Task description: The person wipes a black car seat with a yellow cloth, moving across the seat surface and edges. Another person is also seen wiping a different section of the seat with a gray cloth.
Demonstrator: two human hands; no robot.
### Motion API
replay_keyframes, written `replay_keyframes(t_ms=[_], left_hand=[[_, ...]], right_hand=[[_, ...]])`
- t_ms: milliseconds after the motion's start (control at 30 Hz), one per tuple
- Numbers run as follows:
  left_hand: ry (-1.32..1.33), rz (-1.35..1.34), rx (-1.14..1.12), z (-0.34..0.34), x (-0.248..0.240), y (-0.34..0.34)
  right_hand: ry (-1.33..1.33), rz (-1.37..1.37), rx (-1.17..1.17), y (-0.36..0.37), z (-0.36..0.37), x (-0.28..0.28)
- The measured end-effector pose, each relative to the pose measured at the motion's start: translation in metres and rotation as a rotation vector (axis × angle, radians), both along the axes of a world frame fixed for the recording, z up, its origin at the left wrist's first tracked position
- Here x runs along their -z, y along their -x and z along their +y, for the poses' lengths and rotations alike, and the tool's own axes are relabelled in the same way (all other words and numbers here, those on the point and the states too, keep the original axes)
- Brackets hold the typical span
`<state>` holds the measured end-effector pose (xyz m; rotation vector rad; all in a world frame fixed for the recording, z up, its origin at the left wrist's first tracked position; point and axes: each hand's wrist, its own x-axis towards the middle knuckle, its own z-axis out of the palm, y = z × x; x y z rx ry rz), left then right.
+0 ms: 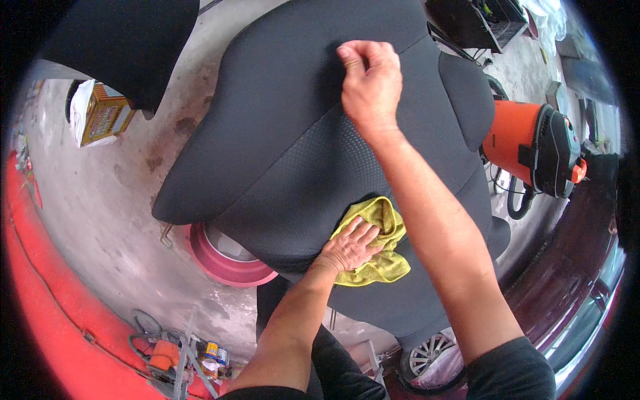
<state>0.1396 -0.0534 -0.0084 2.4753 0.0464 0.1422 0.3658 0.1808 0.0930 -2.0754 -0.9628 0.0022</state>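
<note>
A dark grey fabric car seat (pixel 280 87) with a textured middle panel lies before me. My left hand (pixel 347 251) rests with spread, flattened fingers on a crumpled yellow-green cloth (pixel 389 268), which lies on the seat's nearer part. Further up, my right hand (pixel 373 80) is over the dark seat fabric, its fingers curled and the thumb against them. Whatever may be between those fingertips is too small or hidden to make out. I cannot tell whether the right fingertips touch the fabric.
A pink tub (pixel 233 272) stands on the floor under the seat's left edge. On the right is an orange and black vacuum cleaner (pixel 517 140). At far left sit a gold-coloured box (pixel 107 119) and another dark panel (pixel 127 47). A dark red car (pixel 540 293) flanks the lower right.
</note>
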Motion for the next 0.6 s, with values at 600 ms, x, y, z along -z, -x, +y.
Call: replay_keyframes(t_ms=[600], left_hand=[[-0.061,0.192,0.050,-0.005,0.012,0.005]], right_hand=[[0.402,-0.250,-0.182,0.043,0.053,-0.027]])
